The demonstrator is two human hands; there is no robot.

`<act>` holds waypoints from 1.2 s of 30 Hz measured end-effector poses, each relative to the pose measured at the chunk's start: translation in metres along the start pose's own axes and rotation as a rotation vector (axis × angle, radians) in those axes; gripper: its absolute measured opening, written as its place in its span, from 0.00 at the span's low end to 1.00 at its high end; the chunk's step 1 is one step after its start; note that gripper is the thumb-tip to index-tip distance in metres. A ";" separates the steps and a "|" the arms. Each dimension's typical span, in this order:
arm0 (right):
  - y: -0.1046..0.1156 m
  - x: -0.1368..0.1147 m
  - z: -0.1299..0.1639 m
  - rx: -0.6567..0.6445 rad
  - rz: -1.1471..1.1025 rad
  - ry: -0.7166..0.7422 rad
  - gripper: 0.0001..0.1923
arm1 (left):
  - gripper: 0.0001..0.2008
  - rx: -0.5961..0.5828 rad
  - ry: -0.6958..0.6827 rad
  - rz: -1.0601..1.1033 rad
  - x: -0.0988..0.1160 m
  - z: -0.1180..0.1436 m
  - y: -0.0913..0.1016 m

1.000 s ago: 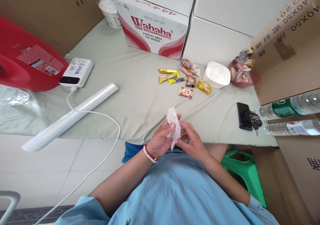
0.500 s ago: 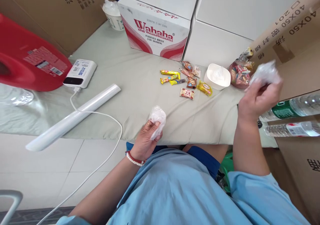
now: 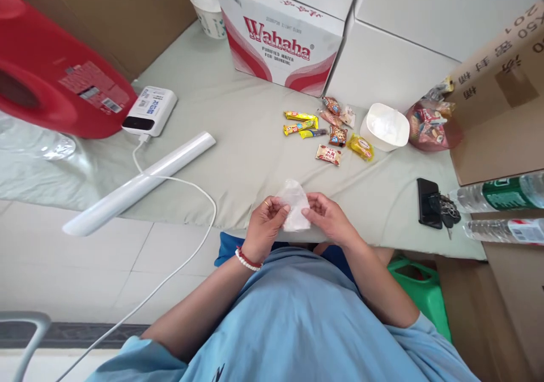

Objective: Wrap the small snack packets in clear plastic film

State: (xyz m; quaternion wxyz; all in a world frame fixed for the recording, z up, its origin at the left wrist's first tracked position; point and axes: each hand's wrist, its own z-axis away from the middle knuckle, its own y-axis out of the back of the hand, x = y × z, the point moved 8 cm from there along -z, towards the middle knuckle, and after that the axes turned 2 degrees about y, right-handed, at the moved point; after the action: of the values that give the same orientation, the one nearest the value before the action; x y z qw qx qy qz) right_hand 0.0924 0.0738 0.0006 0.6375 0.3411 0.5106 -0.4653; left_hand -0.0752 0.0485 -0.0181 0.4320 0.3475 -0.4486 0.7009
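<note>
Both hands meet in front of my body at the table's front edge, holding one small, thin, whitish plastic bag (image 3: 294,207). My left hand (image 3: 267,223) pinches its left side between thumb and fingers. On the right side, my right hand (image 3: 329,216) grips it the same way. The bag looks flattened and see-through. Beyond the hands lie several wrapped snacks, among them a cream-and-red packet (image 3: 328,154), a yellow packet (image 3: 361,147) and yellow sticks (image 3: 301,126). A white bowl (image 3: 387,138) behind them holds some white, filmy material.
A reddish clear bowl of snacks (image 3: 429,130) stands beside the white bowl. A phone (image 3: 429,203), keys (image 3: 449,211) and bottles (image 3: 510,194) lie at right. To the left are a white tube (image 3: 140,183), a cabled white device (image 3: 151,111) and a red jug (image 3: 63,76). A Wahaba-style printed carton (image 3: 284,39) stands behind.
My right hand has come down from the far right to join my left hand. The plastic wad it held up there no longer shows there. The bag between my hands is spread flatter.
</note>
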 end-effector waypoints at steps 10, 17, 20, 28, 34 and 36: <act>0.039 0.017 0.021 0.317 -0.220 -0.075 0.20 | 0.26 -0.217 0.299 -0.004 -0.015 0.008 -0.023; 0.022 0.026 0.019 0.232 -0.218 -0.080 0.19 | 0.23 -0.403 0.382 -0.057 -0.030 0.026 -0.044; 0.028 0.020 0.024 0.276 -0.026 0.006 0.20 | 0.24 -0.370 0.294 -0.126 -0.026 0.022 -0.042; 0.016 -0.022 0.040 0.135 0.350 0.222 0.13 | 0.22 -0.337 0.105 -0.342 -0.020 0.020 -0.048; 0.050 0.002 0.039 0.349 -0.179 0.041 0.16 | 0.21 -0.332 0.162 -0.173 -0.018 0.020 -0.042; 0.059 0.006 0.041 0.363 -0.360 0.018 0.16 | 0.21 -0.299 0.193 -0.115 -0.017 0.018 -0.035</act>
State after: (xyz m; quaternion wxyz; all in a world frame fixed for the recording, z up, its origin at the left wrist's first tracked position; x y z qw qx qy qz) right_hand 0.1618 0.0548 0.0025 0.4681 0.3577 0.4767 -0.6524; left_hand -0.0348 0.0341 -0.0151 0.5593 0.2359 -0.4836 0.6306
